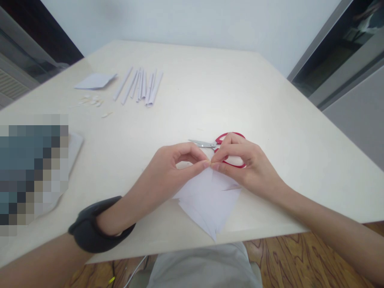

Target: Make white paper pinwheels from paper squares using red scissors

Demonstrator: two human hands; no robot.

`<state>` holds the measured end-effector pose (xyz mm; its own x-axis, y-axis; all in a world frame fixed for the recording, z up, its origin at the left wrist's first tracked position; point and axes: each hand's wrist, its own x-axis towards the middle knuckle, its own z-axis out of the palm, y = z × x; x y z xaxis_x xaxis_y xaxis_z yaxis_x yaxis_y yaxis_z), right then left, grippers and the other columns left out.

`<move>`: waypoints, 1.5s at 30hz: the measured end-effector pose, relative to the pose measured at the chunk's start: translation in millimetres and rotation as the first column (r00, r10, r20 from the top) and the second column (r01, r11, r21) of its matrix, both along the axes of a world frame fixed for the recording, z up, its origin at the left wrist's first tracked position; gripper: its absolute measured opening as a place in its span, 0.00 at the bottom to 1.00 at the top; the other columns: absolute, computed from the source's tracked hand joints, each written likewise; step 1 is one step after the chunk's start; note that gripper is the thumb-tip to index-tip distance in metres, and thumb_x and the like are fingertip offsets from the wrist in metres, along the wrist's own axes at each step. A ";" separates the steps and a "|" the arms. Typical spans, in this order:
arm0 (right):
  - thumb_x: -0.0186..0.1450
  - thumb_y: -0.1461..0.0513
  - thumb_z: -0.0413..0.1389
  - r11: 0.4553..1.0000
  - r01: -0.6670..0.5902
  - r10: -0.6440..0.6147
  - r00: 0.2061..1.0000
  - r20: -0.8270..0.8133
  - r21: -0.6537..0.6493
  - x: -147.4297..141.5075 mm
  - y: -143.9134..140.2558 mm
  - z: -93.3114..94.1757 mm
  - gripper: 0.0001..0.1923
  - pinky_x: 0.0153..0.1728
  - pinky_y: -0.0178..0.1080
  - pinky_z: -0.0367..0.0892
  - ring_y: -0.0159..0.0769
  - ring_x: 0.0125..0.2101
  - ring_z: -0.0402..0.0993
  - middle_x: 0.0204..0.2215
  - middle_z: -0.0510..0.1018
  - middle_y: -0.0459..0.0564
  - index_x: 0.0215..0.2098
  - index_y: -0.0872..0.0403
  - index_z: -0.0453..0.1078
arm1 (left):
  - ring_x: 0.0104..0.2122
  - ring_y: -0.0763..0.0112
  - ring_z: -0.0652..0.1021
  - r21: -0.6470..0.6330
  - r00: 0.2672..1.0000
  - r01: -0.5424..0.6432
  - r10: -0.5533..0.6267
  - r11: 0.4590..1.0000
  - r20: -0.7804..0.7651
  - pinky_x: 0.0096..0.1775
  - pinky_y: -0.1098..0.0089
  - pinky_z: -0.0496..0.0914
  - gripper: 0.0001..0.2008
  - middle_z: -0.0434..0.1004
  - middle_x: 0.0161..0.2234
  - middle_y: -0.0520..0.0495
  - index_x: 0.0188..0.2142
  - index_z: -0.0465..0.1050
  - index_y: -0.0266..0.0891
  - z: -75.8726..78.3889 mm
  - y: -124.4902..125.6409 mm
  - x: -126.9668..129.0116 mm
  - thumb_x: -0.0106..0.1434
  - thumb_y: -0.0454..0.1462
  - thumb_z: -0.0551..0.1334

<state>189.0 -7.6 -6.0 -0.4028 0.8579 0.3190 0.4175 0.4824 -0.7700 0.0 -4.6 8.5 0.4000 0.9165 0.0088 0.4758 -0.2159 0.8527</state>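
Observation:
Both of my hands meet over a white sheet of paper [207,200], which has pointed corners and cut slits. The fingertips of my left hand [177,162] are pinched together at the paper's far end. Directly opposite, my right hand [240,158] pinches as well, its thumb and forefinger almost touching the left ones. Between the fingertips shows a small yellowish bit, too tiny to name. Just behind the right hand lie scissors with red handles [232,135], their blades parted slightly and pointing left. My right fingers partly cover the handles.
Several white paper rolls [144,86] lie at the back left, beside folded paper [95,81]. Small white and yellowish scraps [90,100] are scattered in front of them. A blurred-out object [30,168] rests on the table's left side. The table's front edge is close to my lap.

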 end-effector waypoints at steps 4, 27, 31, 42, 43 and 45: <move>0.60 0.67 0.58 1.000 0.006 -0.006 1.000 -0.001 -0.007 -0.1 -1.7 0.3 0.04 0.40 0.38 0.64 0.32 0.35 0.68 0.27 0.67 0.44 0.27 0.53 0.73 | 0.26 0.79 0.72 0.014 1.000 0.005 -0.006 1.000 0.008 0.32 0.78 0.66 0.05 0.77 0.30 0.57 0.30 0.72 0.40 -1.9 -0.1 0.3 0.61 0.37 0.60; 0.58 0.69 0.53 0.991 0.043 -0.058 0.991 0.123 0.126 -5.3 -7.6 3.7 0.05 0.37 0.37 0.63 0.34 0.34 0.67 0.28 0.66 0.46 0.27 0.56 0.68 | 0.33 0.74 0.75 0.072 0.998 0.062 -0.063 0.995 0.013 0.37 0.74 0.67 0.05 0.77 0.31 0.54 0.31 0.72 0.40 -8.3 -0.5 1.0 0.61 0.36 0.58; 0.59 0.69 0.53 0.992 0.039 -0.056 0.989 0.140 0.119 -5.3 -7.0 3.8 0.05 0.36 0.37 0.62 0.34 0.34 0.67 0.29 0.66 0.46 0.27 0.55 0.67 | 0.33 0.74 0.75 0.046 0.997 0.068 -0.069 0.997 0.027 0.37 0.74 0.67 0.06 0.77 0.31 0.53 0.32 0.72 0.39 -8.0 -0.4 0.6 0.62 0.37 0.58; 0.57 0.69 0.52 0.996 0.038 -0.051 0.986 0.158 0.085 -7.1 -8.8 2.8 0.06 0.32 0.36 0.60 0.32 0.31 0.64 0.28 0.65 0.45 0.24 0.55 0.64 | 0.32 0.72 0.75 0.191 0.998 0.038 -0.027 0.981 -0.061 0.38 0.72 0.68 0.03 0.77 0.30 0.53 0.30 0.71 0.40 -4.9 -4.2 2.7 0.59 0.34 0.59; 0.57 0.69 0.52 0.996 0.047 -0.059 0.985 0.160 0.080 -8.0 -9.5 1.8 0.06 0.31 0.36 0.60 0.32 0.30 0.64 0.27 0.64 0.45 0.23 0.55 0.63 | 0.32 0.72 0.75 0.212 0.997 0.039 -0.023 0.976 -0.075 0.38 0.72 0.68 0.03 0.77 0.30 0.53 0.29 0.71 0.40 -5.2 -5.1 3.5 0.59 0.33 0.59; 0.56 0.69 0.52 0.994 0.066 -0.079 0.984 0.158 0.086 -9.9 -11.1 -0.2 0.07 0.29 0.36 0.58 0.30 0.28 0.62 0.26 0.63 0.44 0.21 0.55 0.61 | 0.32 0.73 0.75 0.257 0.995 0.045 -0.019 0.965 -0.100 0.37 0.73 0.67 0.03 0.76 0.30 0.54 0.29 0.71 0.40 -5.9 -6.8 5.2 0.58 0.32 0.59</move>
<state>179.0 -18.6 -6.3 -0.3925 0.8610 0.3236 0.5688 0.5037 -0.6502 5.3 -11.3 2.6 0.4396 0.8747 0.2043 0.5416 -0.4396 0.7166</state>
